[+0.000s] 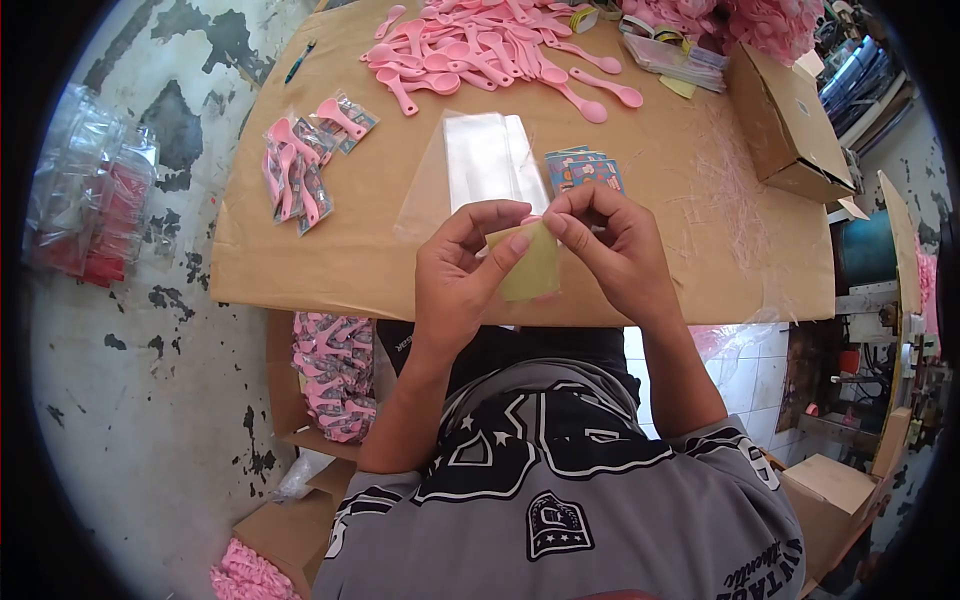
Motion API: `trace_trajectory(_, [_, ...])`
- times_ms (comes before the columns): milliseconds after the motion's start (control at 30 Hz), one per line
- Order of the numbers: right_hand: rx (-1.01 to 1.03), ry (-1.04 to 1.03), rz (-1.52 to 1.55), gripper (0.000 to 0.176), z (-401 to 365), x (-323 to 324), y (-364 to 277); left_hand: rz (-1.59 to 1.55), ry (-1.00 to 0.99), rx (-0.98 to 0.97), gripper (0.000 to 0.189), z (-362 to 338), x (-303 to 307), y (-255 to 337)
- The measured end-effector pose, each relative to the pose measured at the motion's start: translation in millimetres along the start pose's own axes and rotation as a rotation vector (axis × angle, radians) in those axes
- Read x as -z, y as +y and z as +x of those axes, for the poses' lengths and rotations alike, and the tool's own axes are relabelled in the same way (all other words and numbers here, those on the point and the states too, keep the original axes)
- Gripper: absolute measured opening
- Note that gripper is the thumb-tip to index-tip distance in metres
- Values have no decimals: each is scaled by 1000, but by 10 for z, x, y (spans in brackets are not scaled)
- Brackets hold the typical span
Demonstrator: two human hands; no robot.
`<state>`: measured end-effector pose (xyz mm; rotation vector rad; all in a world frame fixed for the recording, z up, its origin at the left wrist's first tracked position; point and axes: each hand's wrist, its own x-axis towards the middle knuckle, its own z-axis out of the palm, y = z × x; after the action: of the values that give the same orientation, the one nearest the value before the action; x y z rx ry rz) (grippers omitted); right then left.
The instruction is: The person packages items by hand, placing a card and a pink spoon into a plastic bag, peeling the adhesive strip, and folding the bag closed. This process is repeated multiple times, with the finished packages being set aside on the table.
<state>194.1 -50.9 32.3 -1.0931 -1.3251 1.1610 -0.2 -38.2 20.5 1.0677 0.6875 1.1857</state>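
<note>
In front of my body, near the table's front edge, my left hand (pixel 465 265) pinches a small yellowish paper sheet (pixel 532 275) between thumb and fingers. My right hand (pixel 618 250) is closed in a pinch at the sheet's upper right corner. A bit of pink shows at the top edge between the fingertips; what it is I cannot make out. Just beyond the hands lies a stack of clear plastic bags (pixel 488 160). Blue printed cards (pixel 588 172) lie behind my right hand.
Loose pink spoons (pixel 465 55) are heaped at the table's far side. Bagged pink spoons (pixel 290 170) lie at left, near a pen (pixel 299 62). A cardboard box (pixel 785 120) stands at right beside plastic strands (pixel 720 190). Below the table edge, a box holds packed spoons (pixel 333 375).
</note>
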Motion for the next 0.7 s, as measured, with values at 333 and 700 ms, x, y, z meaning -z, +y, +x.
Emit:
trace_trajectory(333, [-28, -8, 97, 17, -69, 102, -20, 61, 14, 39, 25, 19, -3, 23])
trace_trajectory(700, [10, -31, 25, 16, -108, 38, -33, 102, -2, 4, 28, -101, 85, 42])
